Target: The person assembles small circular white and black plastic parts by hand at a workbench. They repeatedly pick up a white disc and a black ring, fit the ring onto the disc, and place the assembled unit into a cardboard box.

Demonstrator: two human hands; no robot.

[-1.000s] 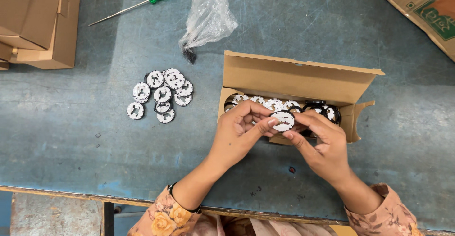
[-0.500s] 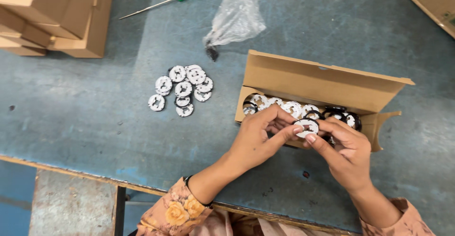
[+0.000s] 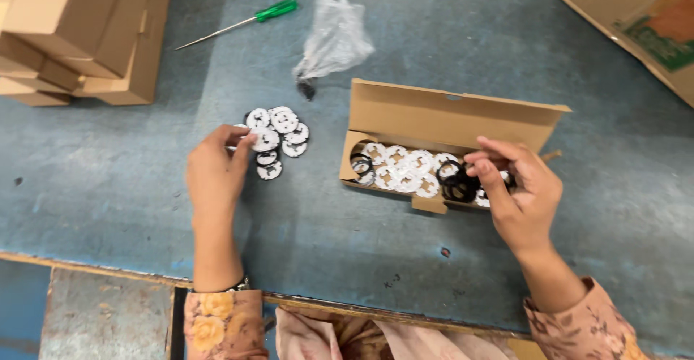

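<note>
Left hand (image 3: 215,170) pinches a disc from the pile (image 3: 275,142) left of the box (image 3: 448,118); right hand (image 3: 522,190), fingers curled, pinches inside the box.

Our left hand (image 3: 215,168) reaches forward, fingers curled down; our right hand (image 3: 522,190) hovers apart, fingertips pinched.

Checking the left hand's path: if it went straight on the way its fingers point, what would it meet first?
The left hand likely meets the cluster of small black-and-white round discs on the blue table; its fingers already seem to touch the nearest one.
</note>
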